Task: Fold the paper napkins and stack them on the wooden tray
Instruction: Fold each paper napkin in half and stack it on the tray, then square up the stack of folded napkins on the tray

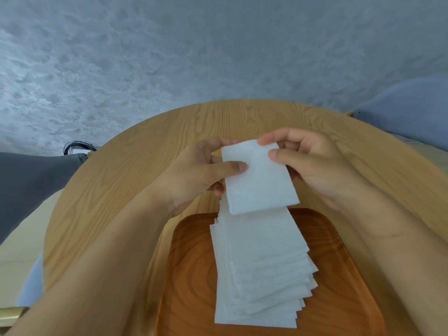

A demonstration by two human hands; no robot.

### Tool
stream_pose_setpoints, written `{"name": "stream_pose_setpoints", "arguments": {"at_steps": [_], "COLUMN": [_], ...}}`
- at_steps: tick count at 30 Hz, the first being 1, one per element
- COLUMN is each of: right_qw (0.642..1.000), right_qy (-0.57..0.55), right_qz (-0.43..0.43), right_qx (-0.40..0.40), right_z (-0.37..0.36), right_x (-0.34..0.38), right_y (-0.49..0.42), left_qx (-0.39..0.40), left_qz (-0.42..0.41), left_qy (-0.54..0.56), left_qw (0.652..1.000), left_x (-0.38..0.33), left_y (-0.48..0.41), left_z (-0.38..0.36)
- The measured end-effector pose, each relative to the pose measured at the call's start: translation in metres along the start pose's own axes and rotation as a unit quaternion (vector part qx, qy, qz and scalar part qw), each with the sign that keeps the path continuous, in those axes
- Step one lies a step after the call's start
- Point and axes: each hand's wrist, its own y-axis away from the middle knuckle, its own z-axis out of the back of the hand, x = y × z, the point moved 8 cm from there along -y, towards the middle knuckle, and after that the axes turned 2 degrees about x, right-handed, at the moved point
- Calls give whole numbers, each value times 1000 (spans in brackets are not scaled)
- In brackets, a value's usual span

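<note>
Above the stack — white folded napkin.

Folded white rectangular paper napkin held flat-faced in the air, pinched at its left edge by left hand & far right corner by right hand, just over far end of slightly fanned stack of white folded napkins lying mid reddish-brown round-cornered wooden tray.

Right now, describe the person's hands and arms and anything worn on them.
The left hand and right hand are bare: no gloves, rings or bracelets show. The left forearm and right forearm are uncovered, with no sleeve or watch in view. The visible thumbnails are short and unpainted.
</note>
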Motion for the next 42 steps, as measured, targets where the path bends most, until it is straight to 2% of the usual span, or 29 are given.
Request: {"name": "stream_pose_setpoints", "arguments": {"at_steps": [3, 9, 13, 16, 18, 20, 24, 31, 36, 42], "right_qw": [998, 989, 989, 987, 980, 964, 932, 921, 904, 898], "right_qy": [53, 90, 110, 117, 167, 254, 352, 354, 320, 309], "right_qz": [-24, -57, -50, -66, -62, -68, -76, -157, -283, -314], "right_qx": [28, 98, 91, 87, 84, 50, -40, -51, -9, 0], "right_z": [-4, -18, -20, -24, -26, -21, -10, -13, -24, -41], "right_x": [-3, -12, -7, -2, 0, -5, -12, -5, -8, 4], "right_y": [3, 13, 13, 15, 20, 30, 56, 86, 106, 107], "left_qx": [-10, 3, -15, -19, -42, -88, -180, -199, -157, -113], "left_qz": [10, 46, 37, 31, 32, 36, 67, 145, 191, 228], "left_qy": [-56, -136, -215, -230, -249, -309, -443, -419, -446, -407], "left_qw": [998, 990, 976, 973, 967, 946, 876, 874, 860, 877], "left_x": [2, 0, -8, -10, -9, -8, -5, 9, 7, 10], "left_y": [1, 6, 7, 15, 23, 31, 60, 110, 118, 104], "left_z": [-2, -8, -7, -13, -15, -14, -16, -35, -48, -48]}}
